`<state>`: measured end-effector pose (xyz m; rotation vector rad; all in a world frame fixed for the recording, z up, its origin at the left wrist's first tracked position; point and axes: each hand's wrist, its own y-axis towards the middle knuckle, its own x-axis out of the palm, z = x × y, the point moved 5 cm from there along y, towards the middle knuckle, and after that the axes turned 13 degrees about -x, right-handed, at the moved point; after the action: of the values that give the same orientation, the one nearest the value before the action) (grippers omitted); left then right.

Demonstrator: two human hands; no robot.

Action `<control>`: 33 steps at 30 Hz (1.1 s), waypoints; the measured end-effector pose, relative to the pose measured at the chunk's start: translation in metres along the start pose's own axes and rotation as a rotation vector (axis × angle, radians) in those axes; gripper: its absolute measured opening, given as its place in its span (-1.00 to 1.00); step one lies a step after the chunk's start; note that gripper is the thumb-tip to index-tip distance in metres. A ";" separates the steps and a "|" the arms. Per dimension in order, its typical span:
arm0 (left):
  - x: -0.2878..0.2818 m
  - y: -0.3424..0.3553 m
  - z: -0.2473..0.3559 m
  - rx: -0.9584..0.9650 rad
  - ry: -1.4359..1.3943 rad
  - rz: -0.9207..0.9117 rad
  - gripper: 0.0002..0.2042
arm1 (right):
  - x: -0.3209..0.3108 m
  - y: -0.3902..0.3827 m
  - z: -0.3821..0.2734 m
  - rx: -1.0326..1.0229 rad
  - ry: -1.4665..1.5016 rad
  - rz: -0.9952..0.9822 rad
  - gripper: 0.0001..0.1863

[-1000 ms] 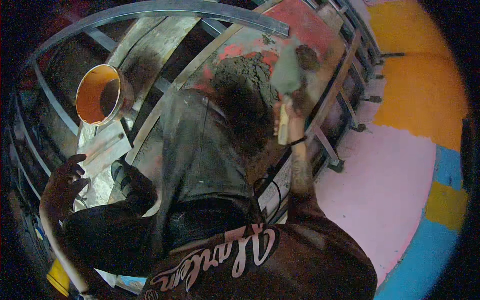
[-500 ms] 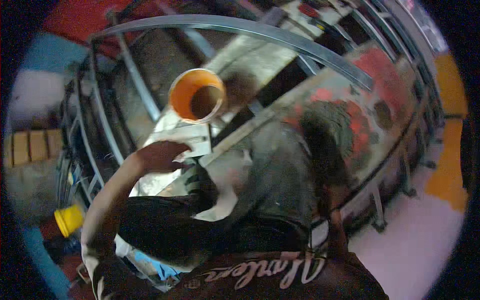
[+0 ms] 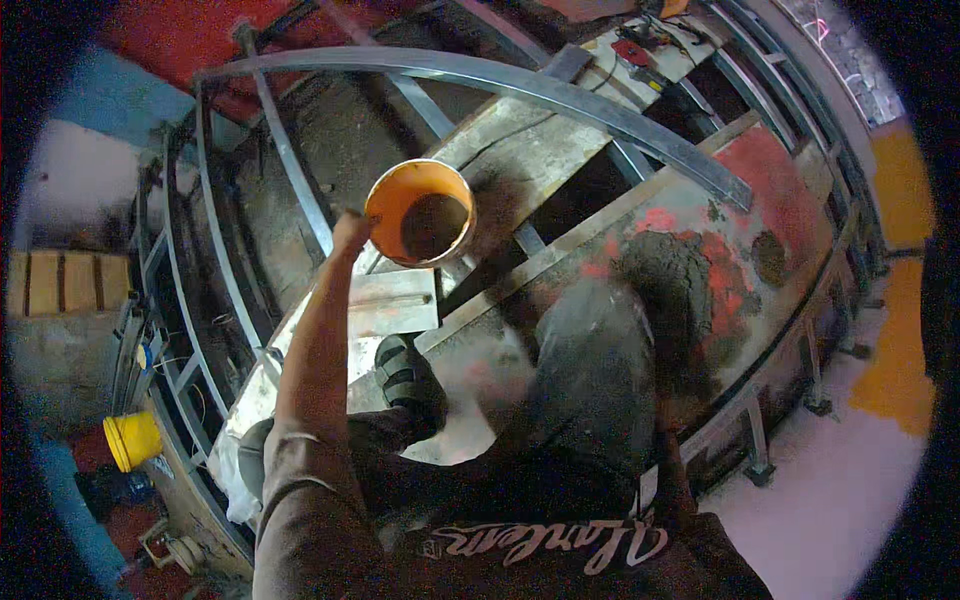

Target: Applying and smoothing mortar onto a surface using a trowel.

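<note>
My left hand (image 3: 350, 234) is closed on the left rim of an orange bucket (image 3: 396, 203). The bucket stands on a pale plank, with dark matter or shadow at its bottom. Just below it lies a flat, pale rectangular plate (image 3: 390, 305) that looks like a plastering trowel. My right forearm (image 3: 676, 455) runs down in deep shadow beside my knee, and its fingers cannot be made out. Near that knee, a heap of grey wet mortar (image 3: 665, 270) is spread on the red-stained board (image 3: 610, 225).
A curved metal bar (image 3: 480, 68) arches across the frame of metal bars ahead, with gaps between them. A red tool (image 3: 632, 54) with cables lies on the far plank. My sandalled foot (image 3: 405, 375) rests near the plate. A yellow bucket (image 3: 132, 441) stands lower left.
My left hand has left the pale plate, moved up and away from me, and taken hold of the orange bucket's rim. The view has shifted slightly.
</note>
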<state>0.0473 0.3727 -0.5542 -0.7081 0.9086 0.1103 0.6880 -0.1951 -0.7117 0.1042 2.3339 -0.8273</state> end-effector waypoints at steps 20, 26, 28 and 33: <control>0.056 -0.137 0.260 0.692 -0.023 -0.351 -0.46 | 0.097 0.023 0.020 -0.279 -0.303 0.052 -0.43; 0.084 -0.269 0.341 0.632 -0.024 -0.636 -0.31 | 0.120 0.033 0.024 -0.318 -0.339 0.088 -0.40; 0.096 -0.298 0.366 0.739 0.042 -0.631 -0.25 | 0.127 0.037 0.030 -0.326 -0.349 0.106 -0.39; 0.122 -0.349 0.396 0.890 0.059 -0.703 -0.24 | 0.140 0.044 0.042 -0.385 -0.444 0.166 -0.35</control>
<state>0.5257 0.3185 -0.3052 -0.1552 0.6227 -0.8950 0.6139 -0.2038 -0.8449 -0.0474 1.9855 -0.2724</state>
